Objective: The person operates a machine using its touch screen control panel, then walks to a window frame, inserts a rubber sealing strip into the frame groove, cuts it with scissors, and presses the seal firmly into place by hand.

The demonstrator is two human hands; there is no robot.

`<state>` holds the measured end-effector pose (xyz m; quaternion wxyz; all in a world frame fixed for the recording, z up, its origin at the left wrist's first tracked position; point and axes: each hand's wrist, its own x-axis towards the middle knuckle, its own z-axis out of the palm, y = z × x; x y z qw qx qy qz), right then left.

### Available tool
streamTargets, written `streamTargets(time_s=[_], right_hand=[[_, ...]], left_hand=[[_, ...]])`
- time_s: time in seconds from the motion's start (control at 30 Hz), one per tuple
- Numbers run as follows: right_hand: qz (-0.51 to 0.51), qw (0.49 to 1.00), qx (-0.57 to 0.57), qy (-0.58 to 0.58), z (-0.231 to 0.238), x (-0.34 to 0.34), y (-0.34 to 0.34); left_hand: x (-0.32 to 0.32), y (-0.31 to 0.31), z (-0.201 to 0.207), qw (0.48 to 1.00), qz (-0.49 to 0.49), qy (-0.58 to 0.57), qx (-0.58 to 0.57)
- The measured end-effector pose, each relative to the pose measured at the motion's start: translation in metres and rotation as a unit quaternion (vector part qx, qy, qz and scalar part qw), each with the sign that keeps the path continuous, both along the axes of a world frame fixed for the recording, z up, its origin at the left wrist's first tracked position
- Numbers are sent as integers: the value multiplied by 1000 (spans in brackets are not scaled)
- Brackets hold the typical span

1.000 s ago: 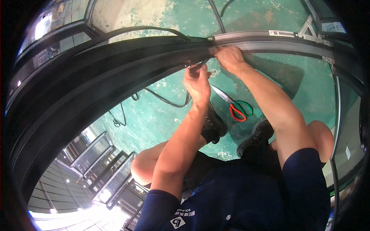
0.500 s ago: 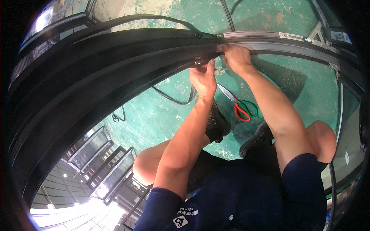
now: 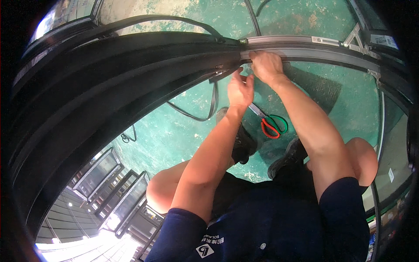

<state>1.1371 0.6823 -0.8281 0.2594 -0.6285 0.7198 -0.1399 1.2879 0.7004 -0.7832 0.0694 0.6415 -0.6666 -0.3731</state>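
A big dark window frame [image 3: 131, 65] arches across the view, and its upper right rail [image 3: 305, 48] is grey metal. My right hand [image 3: 267, 65] grips that rail where the dark and grey parts meet, fingers curled over its edge. Just below, my left hand [image 3: 241, 89] is raised with its fingers apart and the tips close under the frame. A black rubber strip [image 3: 214, 100] hangs from the frame just left of my left hand and loops down over the floor. It does not appear to be held.
Scissors with one red and one green handle [image 3: 273, 124] lie on the worn green floor [image 3: 183, 131] near my black shoes [image 3: 242, 146]. Another thin black cord [image 3: 127, 137] lies further left. Metal hinges [image 3: 355, 32] sit at the frame's upper right corner.
My left hand let go of the rubber strip it was pressing at the frame and shifted right, fingers spreading. The strip now hangs free. My right hand stays on the rail.
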Motion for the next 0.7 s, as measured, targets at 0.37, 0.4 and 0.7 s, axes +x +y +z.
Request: streamTargets(time_s=[0.37, 0.4, 0.7], right_hand=[[23, 999, 27, -3, 5, 0, 1], [22, 999, 27, -4, 6, 0, -1], [14, 998, -37, -39, 5, -13, 14]], left_hand=[[-32, 1, 8, 968, -126, -176, 127], [-32, 0, 7, 968, -128, -177, 126], [-22, -4, -14, 979, -121, -134, 90]])
